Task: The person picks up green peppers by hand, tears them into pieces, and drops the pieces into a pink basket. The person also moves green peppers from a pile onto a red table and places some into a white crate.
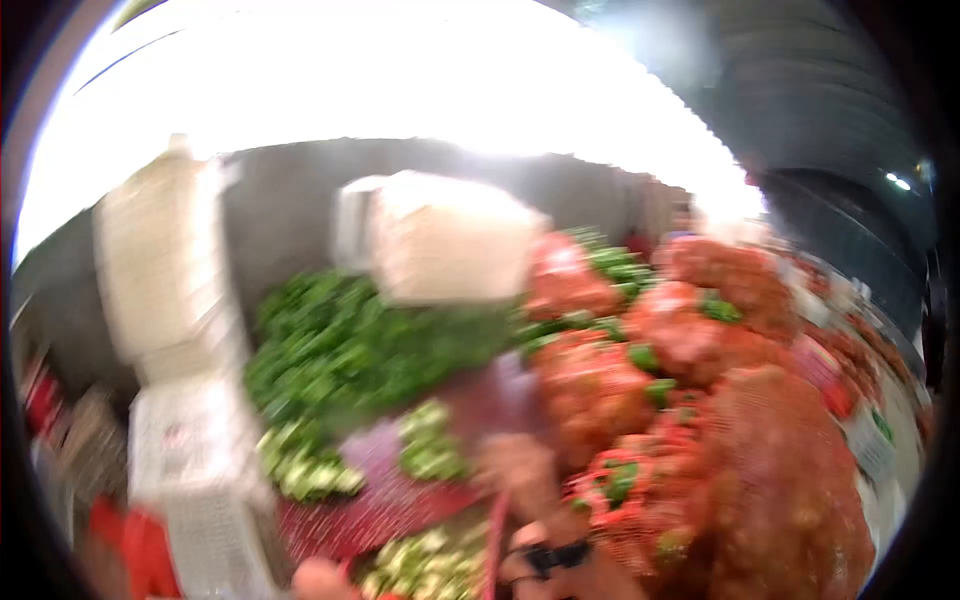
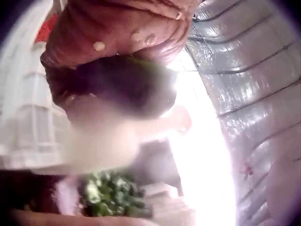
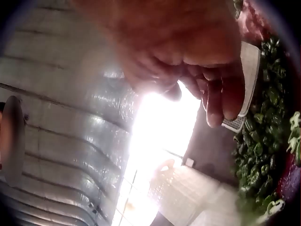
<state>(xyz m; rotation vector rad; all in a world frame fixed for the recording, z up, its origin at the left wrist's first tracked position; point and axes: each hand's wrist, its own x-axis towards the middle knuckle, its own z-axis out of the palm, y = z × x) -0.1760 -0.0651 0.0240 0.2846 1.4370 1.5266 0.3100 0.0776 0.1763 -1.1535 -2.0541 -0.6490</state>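
In the head view, blurred by motion, the left hand shows at the bottom edge, beside cut pale-green pieces. Curled fingers of the left hand surround a dark, rounded object in the left wrist view; what it is cannot be told. To the right of the pieces is the right hand, a dark band on its wrist, near a thin red edge. The right wrist view shows the right hand with loosely bent fingers and nothing visibly held. Green vegetables lie beyond it.
A leafy-looking green heap lies behind on purple-red sheeting. A white container stands behind it. White crates are stacked at left; orange-red net sacks fill the right side.
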